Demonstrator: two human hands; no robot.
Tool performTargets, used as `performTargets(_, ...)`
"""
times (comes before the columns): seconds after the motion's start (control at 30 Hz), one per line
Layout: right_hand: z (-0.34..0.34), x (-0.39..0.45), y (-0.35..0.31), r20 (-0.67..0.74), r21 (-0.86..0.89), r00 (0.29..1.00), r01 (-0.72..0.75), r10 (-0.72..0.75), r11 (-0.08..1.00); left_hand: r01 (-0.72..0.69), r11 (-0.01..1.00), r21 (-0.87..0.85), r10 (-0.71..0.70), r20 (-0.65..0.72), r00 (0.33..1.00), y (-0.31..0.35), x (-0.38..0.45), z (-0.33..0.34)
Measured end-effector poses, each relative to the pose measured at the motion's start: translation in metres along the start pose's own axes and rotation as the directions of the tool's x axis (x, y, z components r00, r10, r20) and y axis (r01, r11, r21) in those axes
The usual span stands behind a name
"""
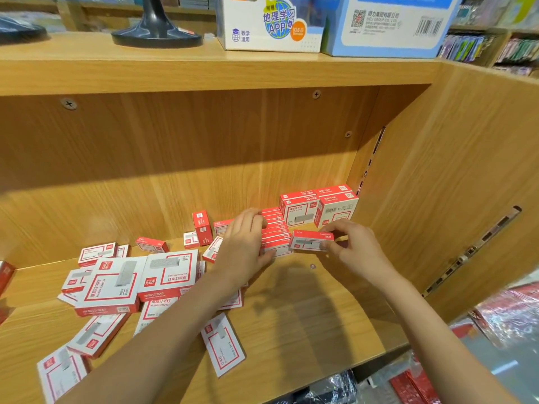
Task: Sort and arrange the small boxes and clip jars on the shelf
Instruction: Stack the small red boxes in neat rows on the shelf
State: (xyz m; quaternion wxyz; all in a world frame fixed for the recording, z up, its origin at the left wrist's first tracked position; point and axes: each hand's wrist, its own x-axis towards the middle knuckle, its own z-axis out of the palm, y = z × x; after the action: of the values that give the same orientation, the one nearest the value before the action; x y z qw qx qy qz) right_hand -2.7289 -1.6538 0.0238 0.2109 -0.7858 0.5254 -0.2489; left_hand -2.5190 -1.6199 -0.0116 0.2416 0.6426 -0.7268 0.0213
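Red-and-white staple boxes lie on a wooden shelf [306, 310]. My left hand [243, 246] presses against the left side of a row of small boxes [275, 231] lined up toward the back. My right hand [354, 246] pinches one small box [310, 242] at the row's right front end. Two larger boxes [318, 209] stand stacked at the back right corner. A loose heap of bigger boxes [140, 281] lies jumbled at the left. No clip jars are in sight.
The shelf's side wall [437, 185] rises close on the right. Above, the upper shelf holds a black lamp base [156, 33] and large cartons [320, 24]. Wrapped goods [510, 310] lie below at the lower right. A flat box [223, 344] lies near the front edge.
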Motion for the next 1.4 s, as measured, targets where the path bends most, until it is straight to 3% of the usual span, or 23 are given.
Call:
performTargets(0.13,-0.002,0.007,-0.003,-0.109,0.066,0.994,0.027,-0.020,0.997,-0.002,0.997,0.073,-0.017,0.254,0.967,-0.013,0.005,-0.002)
performTargets(0.2,0.000,0.011,-0.005,-0.162,0.088,0.987,0.026,-0.011,0.996,0.003,0.995,0.096,-0.031,0.291,0.956,-0.011,0.005,-0.001)
performTargets(0.37,0.009,0.032,-0.020,-0.239,0.115,0.962,0.163,-0.132,0.980,-0.015,0.995,0.101,-0.011,0.254,0.967,-0.008,0.009,-0.007)
performTargets(0.53,0.022,0.065,-0.039,-0.130,-0.134,0.900,0.400,-0.416,0.907,-0.029,0.998,0.055,0.017,0.211,0.977,-0.011,0.011,-0.006)
performTargets(0.63,0.031,0.079,-0.039,-0.072,-0.196,0.875,0.459,-0.479,0.867,-0.015,0.999,-0.035,0.023,0.215,0.976,-0.012,0.014,-0.008)
performTargets(0.83,0.038,0.086,-0.034,-0.067,-0.205,0.874,0.459,-0.481,0.864,0.074,0.996,-0.050,-0.059,0.257,0.965,-0.007,0.018,-0.006)
performTargets(1.23,0.047,0.086,-0.033,0.005,-0.228,0.874,0.474,-0.486,0.850,0.038,0.997,-0.069,-0.018,0.272,0.962,-0.014,-0.001,-0.013)
performTargets(1.4,0.060,0.085,-0.016,0.033,-0.343,0.891,0.436,-0.453,0.832,0.030,0.999,-0.045,-0.020,0.221,0.975,-0.012,-0.004,-0.011)
